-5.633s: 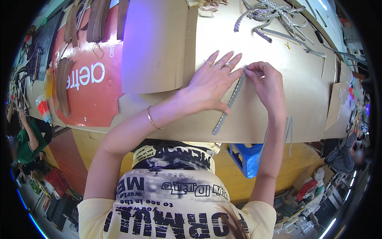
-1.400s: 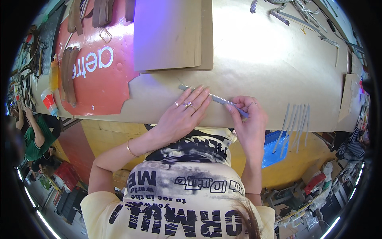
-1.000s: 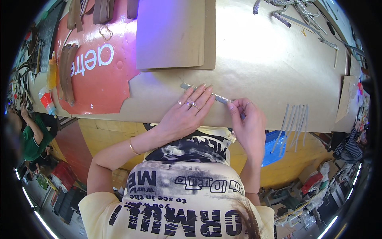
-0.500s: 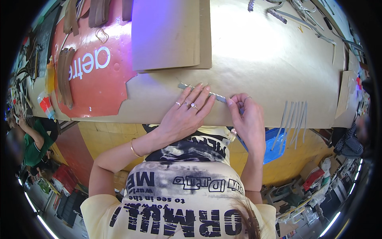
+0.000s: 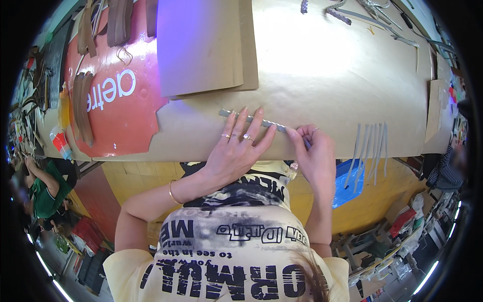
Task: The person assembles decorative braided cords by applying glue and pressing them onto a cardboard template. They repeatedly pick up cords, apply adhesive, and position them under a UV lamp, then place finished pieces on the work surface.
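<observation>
A narrow grey strip [image 5: 276, 126] with a pale, wavy line along it lies slantwise on the brown-covered table near its front edge. Across its left part rest the outstretched, slightly spread fingers of my left hand [image 5: 235, 150], which wears rings. The strip's left tip pokes out past those fingers. My right hand [image 5: 318, 153] pinches the strip's right end between thumb and curled fingers, which hide that end.
Several thin grey strips [image 5: 370, 146] hang over the front edge at right, above a blue plastic container [image 5: 347, 187]. Brown folded sheets [image 5: 201, 60] lie ahead, beside a red sheet [image 5: 118, 121] with brown strips [image 5: 83, 110]. Braided cords [image 5: 339, 14] lie far right. Someone in green [image 5: 46, 194] is at left.
My left fingers have spread a little wider over the strip. My right hand keeps its pinch at the right end. The whole view has shifted slightly.
</observation>
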The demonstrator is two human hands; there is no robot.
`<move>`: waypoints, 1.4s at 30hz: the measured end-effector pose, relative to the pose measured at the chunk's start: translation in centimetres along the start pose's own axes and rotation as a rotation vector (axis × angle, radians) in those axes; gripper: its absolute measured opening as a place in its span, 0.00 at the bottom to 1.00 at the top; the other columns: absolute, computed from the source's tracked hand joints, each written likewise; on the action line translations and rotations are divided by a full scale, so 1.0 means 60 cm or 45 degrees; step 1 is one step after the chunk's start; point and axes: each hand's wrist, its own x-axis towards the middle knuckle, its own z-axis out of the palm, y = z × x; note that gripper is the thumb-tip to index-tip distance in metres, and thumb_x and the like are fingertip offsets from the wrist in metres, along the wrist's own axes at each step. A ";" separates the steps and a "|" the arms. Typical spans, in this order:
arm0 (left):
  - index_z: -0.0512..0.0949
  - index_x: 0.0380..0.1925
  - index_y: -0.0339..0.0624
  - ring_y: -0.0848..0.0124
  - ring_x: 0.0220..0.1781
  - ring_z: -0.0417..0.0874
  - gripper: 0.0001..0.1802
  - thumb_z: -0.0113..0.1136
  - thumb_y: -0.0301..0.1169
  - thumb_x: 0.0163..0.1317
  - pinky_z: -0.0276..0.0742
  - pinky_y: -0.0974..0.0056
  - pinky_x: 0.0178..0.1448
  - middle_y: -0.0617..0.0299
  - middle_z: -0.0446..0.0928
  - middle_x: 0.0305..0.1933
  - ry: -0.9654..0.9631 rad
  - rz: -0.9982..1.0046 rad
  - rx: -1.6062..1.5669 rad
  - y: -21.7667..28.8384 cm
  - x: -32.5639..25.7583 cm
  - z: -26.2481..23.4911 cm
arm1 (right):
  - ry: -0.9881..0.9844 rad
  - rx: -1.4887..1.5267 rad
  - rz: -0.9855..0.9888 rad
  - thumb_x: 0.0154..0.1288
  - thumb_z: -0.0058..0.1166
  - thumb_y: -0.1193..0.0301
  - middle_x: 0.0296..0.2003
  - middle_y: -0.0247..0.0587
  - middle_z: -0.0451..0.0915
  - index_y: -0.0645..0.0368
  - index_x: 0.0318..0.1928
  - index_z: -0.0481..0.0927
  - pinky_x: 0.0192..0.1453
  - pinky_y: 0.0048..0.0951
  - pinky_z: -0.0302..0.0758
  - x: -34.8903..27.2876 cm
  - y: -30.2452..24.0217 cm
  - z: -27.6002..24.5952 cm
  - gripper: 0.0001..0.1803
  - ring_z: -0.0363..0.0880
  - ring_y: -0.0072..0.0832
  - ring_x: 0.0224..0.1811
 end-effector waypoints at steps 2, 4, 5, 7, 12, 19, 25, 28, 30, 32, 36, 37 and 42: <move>0.70 0.64 0.49 0.42 0.69 0.66 0.27 0.52 0.33 0.62 0.61 0.41 0.72 0.43 0.62 0.71 -0.001 0.001 -0.010 0.000 0.000 -0.001 | -0.022 0.082 0.023 0.66 0.60 0.69 0.18 0.44 0.75 0.67 0.32 0.81 0.26 0.34 0.68 -0.004 0.008 -0.012 0.11 0.71 0.32 0.18; 0.70 0.64 0.49 0.41 0.69 0.66 0.28 0.52 0.33 0.62 0.61 0.41 0.72 0.42 0.62 0.71 -0.004 0.006 -0.027 -0.001 0.000 -0.002 | -0.029 0.140 0.041 0.66 0.59 0.69 0.16 0.42 0.73 0.67 0.33 0.81 0.25 0.32 0.66 -0.007 0.013 -0.017 0.11 0.68 0.29 0.17; 0.70 0.64 0.49 0.41 0.69 0.66 0.28 0.53 0.33 0.62 0.61 0.40 0.72 0.42 0.62 0.71 -0.004 0.006 -0.037 -0.001 0.001 -0.002 | -0.026 0.154 0.036 0.66 0.59 0.69 0.16 0.42 0.73 0.67 0.33 0.81 0.25 0.32 0.66 -0.006 0.015 -0.017 0.11 0.68 0.27 0.17; 0.70 0.64 0.50 0.41 0.69 0.66 0.28 0.53 0.32 0.61 0.61 0.40 0.72 0.41 0.62 0.71 -0.001 0.010 -0.053 -0.002 0.002 -0.002 | -0.033 0.156 0.039 0.67 0.58 0.70 0.17 0.37 0.72 0.67 0.33 0.80 0.24 0.29 0.64 -0.007 0.016 -0.018 0.11 0.66 0.22 0.18; 0.71 0.65 0.51 0.41 0.68 0.66 0.33 0.60 0.30 0.54 0.61 0.41 0.72 0.42 0.62 0.71 0.018 0.003 -0.069 -0.002 0.004 -0.004 | -0.031 0.134 0.046 0.65 0.59 0.70 0.15 0.42 0.72 0.67 0.32 0.81 0.25 0.32 0.66 -0.006 0.013 -0.020 0.10 0.68 0.29 0.16; 0.70 0.66 0.57 0.41 0.68 0.66 0.34 0.57 0.28 0.56 0.62 0.42 0.72 0.42 0.61 0.72 0.005 -0.007 -0.028 0.001 0.007 -0.004 | -0.022 0.083 -0.001 0.63 0.59 0.71 0.17 0.47 0.76 0.66 0.31 0.80 0.28 0.36 0.70 -0.005 0.011 -0.021 0.09 0.75 0.36 0.19; 0.69 0.67 0.64 0.40 0.68 0.68 0.34 0.53 0.25 0.59 0.62 0.41 0.72 0.41 0.60 0.73 -0.033 -0.028 0.035 0.012 0.011 -0.008 | 0.037 0.046 -0.058 0.63 0.59 0.71 0.18 0.47 0.77 0.66 0.31 0.80 0.30 0.36 0.72 -0.006 0.012 -0.015 0.09 0.77 0.38 0.20; 0.67 0.68 0.66 0.39 0.68 0.67 0.35 0.51 0.24 0.60 0.61 0.40 0.72 0.41 0.60 0.73 -0.069 -0.035 0.046 0.015 0.014 -0.011 | 0.051 0.054 -0.052 0.63 0.59 0.71 0.18 0.47 0.77 0.67 0.31 0.80 0.29 0.35 0.72 -0.007 0.012 -0.014 0.09 0.77 0.37 0.19; 0.66 0.69 0.67 0.38 0.69 0.66 0.36 0.52 0.25 0.60 0.60 0.40 0.73 0.41 0.59 0.73 -0.088 -0.047 0.063 0.018 0.015 -0.014 | 0.034 0.073 -0.031 0.62 0.60 0.71 0.18 0.47 0.77 0.67 0.31 0.80 0.28 0.35 0.72 -0.007 0.012 -0.015 0.09 0.77 0.36 0.18; 0.66 0.69 0.65 0.42 0.72 0.64 0.36 0.52 0.24 0.59 0.59 0.40 0.73 0.42 0.58 0.74 -0.104 -0.070 0.072 0.023 0.015 -0.018 | 0.019 0.122 0.013 0.62 0.60 0.72 0.17 0.46 0.77 0.67 0.31 0.80 0.27 0.33 0.71 -0.006 0.013 -0.017 0.09 0.76 0.33 0.18; 0.65 0.70 0.52 0.49 0.76 0.59 0.35 0.51 0.23 0.59 0.57 0.43 0.75 0.45 0.55 0.76 -0.138 0.007 -0.045 0.030 0.016 -0.016 | 0.018 0.144 0.039 0.62 0.61 0.71 0.17 0.45 0.77 0.68 0.31 0.81 0.25 0.32 0.70 -0.003 0.014 -0.018 0.10 0.75 0.30 0.17; 0.64 0.70 0.49 0.51 0.77 0.58 0.34 0.50 0.23 0.60 0.57 0.43 0.75 0.45 0.55 0.76 -0.155 0.017 -0.155 0.030 0.018 -0.013 | 0.026 0.146 0.021 0.62 0.61 0.71 0.17 0.45 0.78 0.68 0.31 0.81 0.25 0.32 0.70 -0.003 0.014 -0.018 0.10 0.75 0.30 0.17; 0.63 0.69 0.38 0.50 0.77 0.57 0.33 0.49 0.24 0.61 0.56 0.46 0.76 0.46 0.55 0.76 -0.171 0.091 -0.288 0.030 0.024 -0.004 | 0.055 0.147 0.004 0.62 0.61 0.71 0.16 0.45 0.77 0.67 0.31 0.80 0.25 0.32 0.70 -0.004 0.014 -0.013 0.10 0.75 0.31 0.17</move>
